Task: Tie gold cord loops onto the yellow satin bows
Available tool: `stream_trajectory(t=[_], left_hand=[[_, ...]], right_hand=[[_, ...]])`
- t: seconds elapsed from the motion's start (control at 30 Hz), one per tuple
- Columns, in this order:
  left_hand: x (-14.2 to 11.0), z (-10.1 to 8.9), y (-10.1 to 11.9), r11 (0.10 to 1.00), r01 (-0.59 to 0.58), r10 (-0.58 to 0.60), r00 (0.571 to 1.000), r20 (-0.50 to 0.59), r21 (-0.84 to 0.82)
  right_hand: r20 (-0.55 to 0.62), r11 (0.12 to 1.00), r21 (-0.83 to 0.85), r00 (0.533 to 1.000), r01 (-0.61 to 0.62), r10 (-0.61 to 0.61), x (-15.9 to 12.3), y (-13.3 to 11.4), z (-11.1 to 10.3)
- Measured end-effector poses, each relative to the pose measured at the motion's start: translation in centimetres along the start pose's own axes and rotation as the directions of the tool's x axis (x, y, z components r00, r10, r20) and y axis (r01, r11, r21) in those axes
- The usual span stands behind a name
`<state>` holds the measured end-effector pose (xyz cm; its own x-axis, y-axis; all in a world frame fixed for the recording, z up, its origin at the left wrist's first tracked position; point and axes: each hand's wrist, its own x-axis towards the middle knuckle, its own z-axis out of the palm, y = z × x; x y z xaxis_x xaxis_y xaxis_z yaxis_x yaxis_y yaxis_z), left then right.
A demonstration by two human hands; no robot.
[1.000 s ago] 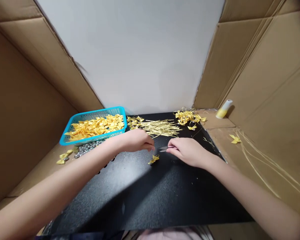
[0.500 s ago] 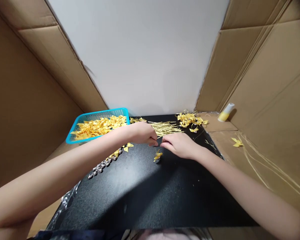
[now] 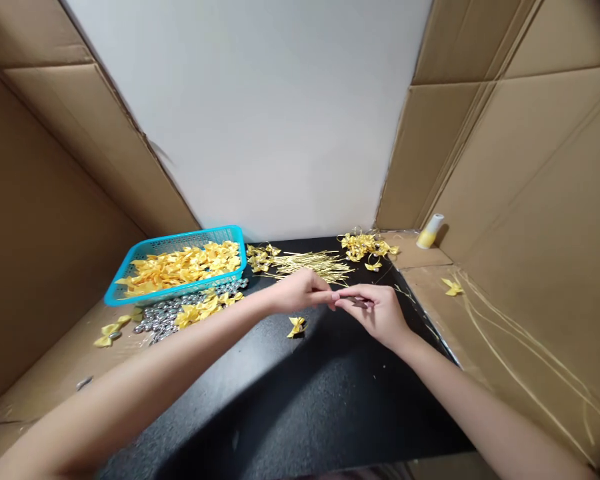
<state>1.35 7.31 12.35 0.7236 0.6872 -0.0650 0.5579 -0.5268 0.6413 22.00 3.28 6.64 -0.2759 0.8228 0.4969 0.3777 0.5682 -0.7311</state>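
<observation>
My left hand [image 3: 300, 291] and my right hand [image 3: 379, 313] meet fingertip to fingertip over the black mat [image 3: 305, 400]. The left hand's fingers are pinched; what they hold is too small to make out. Closed in my right hand is a small grey metal snip [image 3: 358, 303], mostly hidden by the fingers. One yellow ribbon bow [image 3: 296, 326] lies on the mat just below and left of the fingertips. Behind the hands is a bundle of cut gold strings [image 3: 314, 264].
A turquoise basket [image 3: 190, 239] of yellow bows stands at the back left, with silver bells [image 3: 164, 317] and loose bows in front of it. A heap of bows with strings [image 3: 364, 245] and a yellow thread spool [image 3: 429, 232] lie back right. Cardboard walls enclose both sides.
Both hands have come towards me off the gold strings, with the fingertips still together. The view has shifted, bringing the bells and loose bows on the left back into sight.
</observation>
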Motion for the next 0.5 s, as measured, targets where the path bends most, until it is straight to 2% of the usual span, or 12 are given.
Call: stream_trajectory(t=[0.13,0.33,0.5], left_hand=[[0.8,2.9,0.4,0.987,0.018,-0.022,0.999,-0.024,-0.157],[2.7,5.6,0.5,0.975,0.041,-0.056,0.997,-0.059,-0.22],[4.6,6.3,-0.3,0.97,0.049,-0.074,0.993,-0.096,-0.237]], right_hand=[[-0.008,0.999,-0.048,1.0,-0.003,0.002,-1.7,0.3,-0.3],[-0.002,0.962,-0.236,0.99,-0.136,0.14,-4.0,1.8,-1.1],[-0.043,0.916,-0.318,0.969,-0.245,0.245,-6.1,3.6,-4.3]])
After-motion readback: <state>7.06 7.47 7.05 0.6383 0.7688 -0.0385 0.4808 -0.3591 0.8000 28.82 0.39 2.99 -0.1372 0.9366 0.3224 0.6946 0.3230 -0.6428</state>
